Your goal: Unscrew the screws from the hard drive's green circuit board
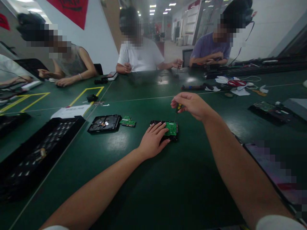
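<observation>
A black hard drive with a green circuit board (171, 128) lies on the dark green table (168, 179). My left hand (153, 140) rests flat on its left part, fingers stretched out over it. My right hand (190, 104) hovers just above the drive, fingers closed round the dark, yellow-marked handle of a small screwdriver (178, 108). The thin shaft points down at the board's right edge.
Left of the drive lie a second opened drive (105, 123) and a loose green board (128, 121). A black tray (35, 150) fills the left side. Three other people sit at the far edge. More drives and parts (270, 109) lie at the right.
</observation>
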A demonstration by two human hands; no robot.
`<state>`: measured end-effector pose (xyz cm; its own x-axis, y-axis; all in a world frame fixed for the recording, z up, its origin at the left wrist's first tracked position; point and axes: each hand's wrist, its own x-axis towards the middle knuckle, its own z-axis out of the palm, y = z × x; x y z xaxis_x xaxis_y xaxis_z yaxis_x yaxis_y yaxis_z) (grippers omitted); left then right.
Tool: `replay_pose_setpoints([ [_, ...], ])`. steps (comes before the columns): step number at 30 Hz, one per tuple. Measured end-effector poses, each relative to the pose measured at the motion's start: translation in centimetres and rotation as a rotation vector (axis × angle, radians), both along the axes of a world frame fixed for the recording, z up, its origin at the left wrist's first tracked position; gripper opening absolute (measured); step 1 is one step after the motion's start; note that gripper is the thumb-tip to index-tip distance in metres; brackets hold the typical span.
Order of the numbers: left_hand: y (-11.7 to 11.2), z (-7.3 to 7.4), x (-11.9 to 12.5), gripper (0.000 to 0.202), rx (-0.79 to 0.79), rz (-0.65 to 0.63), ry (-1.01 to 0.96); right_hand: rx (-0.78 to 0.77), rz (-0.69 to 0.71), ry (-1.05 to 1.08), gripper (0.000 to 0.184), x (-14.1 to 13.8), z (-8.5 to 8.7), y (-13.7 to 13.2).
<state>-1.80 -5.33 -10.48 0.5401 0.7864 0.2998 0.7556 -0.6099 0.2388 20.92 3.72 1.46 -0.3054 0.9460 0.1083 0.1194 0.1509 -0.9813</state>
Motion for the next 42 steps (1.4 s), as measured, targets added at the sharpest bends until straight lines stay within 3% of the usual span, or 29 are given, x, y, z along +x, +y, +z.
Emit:
replay_pose_setpoints([
  [7, -0.1, 0.3, 0.1, 0.05, -0.003, 0.001, 0.003, -0.112, 0.052, 0.134, 0.024, 0.1, 0.3, 0.0],
  [12, -0.1, 0.1, 0.0, 0.05, -0.004, 0.003, -0.002, -0.098, 0.027, 0.041, 0.015, 0.3, 0.7, -0.2],
  [21, -0.1, 0.1, 0.1, 0.05, -0.002, 0.001, 0.0, -0.019, -0.077, -0.066, 0.036, 0.2, -0.4, 0.5],
  [28, 0.1, 0.0, 0.0, 0.051, -0.007, -0.001, -0.001, -0.044, -0.037, 0.028, 0.018, -0.2, -0.1, 0.1],
  [35, 0.0, 0.0, 0.0, 0.051, -0.007, -0.004, -0.006, -0.133, 0.017, 0.149, 0.022, 0.0, -0.1, 0.3],
  [42, 0.0, 0.0, 0.0, 0.051, -0.003, 0.001, 0.003, -0.082, -0.034, 0.031, 0.018, 0.4, 0.3, 0.1],
])
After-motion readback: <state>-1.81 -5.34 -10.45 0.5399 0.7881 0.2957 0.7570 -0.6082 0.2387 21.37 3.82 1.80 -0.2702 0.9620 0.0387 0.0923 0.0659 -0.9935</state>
